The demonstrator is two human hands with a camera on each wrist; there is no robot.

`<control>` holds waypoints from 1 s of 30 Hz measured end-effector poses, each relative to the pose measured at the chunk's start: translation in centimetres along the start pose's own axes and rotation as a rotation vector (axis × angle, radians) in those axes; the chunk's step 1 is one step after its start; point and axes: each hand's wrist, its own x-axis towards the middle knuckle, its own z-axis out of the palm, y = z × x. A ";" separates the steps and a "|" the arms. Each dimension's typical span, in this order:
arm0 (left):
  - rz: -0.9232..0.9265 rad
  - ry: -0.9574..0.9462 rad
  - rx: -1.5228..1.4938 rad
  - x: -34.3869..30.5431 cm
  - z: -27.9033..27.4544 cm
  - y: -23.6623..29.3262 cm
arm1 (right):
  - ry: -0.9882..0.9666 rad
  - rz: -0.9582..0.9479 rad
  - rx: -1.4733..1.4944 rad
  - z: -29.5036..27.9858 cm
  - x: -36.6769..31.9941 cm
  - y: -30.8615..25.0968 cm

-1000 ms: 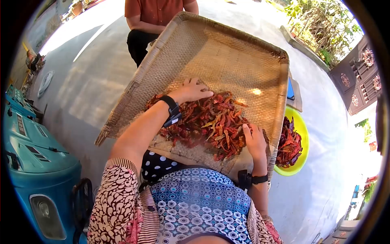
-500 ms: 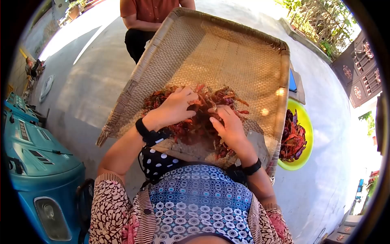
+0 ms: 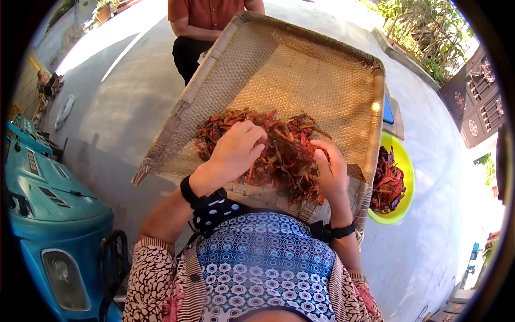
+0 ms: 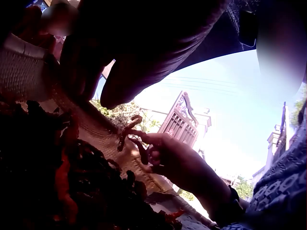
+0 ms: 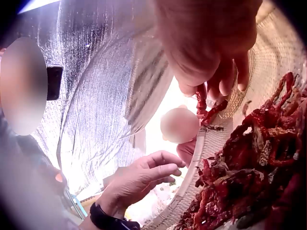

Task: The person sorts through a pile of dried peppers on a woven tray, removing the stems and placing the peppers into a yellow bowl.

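Dried red chilies [image 3: 292, 155] lie heaped in the near part of a woven tray [image 3: 308, 70]. My left hand [image 3: 236, 151] hangs over the left half of the heap; in the right wrist view that left hand [image 5: 139, 182] has loosely bent fingers, apart from the chilies, with nothing between them. At the heap's right side is my right hand [image 3: 332, 170]. Between thumb and fingers the right hand [image 4: 168, 155] pinches a few shrivelled chilies [image 4: 128, 132], which also show below the fingertips as red chilies [image 5: 201, 98] in the right wrist view.
Right of the tray, a yellow-green basin [image 3: 409, 177] holds more red chilies. A blue flat object [image 3: 388, 110] lies above it. A person in an orange-brown shirt [image 3: 206, 13] is beyond the tray; a teal vehicle [image 3: 59, 198] stands at left.
Half a second ago both hands were close together over the heap's middle; now they are apart, the right one further right. Earlier, the left hand lay spread at the heap's far edge.
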 end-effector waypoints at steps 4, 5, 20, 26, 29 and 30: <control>-0.057 -0.173 -0.260 0.9 0.6 4.1 | -0.112 0.176 0.388 0.5 -1.3 0.3; -0.030 -0.143 -0.229 0.9 1.6 4.1 | -0.129 0.194 0.448 0.5 -1.4 0.1; -0.050 -0.136 -0.050 -0.8 4.0 1.4 | 0.207 0.476 0.640 -4.3 -2.4 3.9; 0.028 -0.263 -0.016 -1.4 5.1 2.0 | 0.682 0.366 1.249 -9.4 -3.6 5.6; 0.098 -0.300 0.064 -1.3 5.8 2.4 | 0.557 0.449 1.187 -8.1 -4.2 6.4; 0.132 -0.303 0.103 -1.3 6.2 2.4 | 0.476 0.478 1.140 -7.5 -4.5 6.7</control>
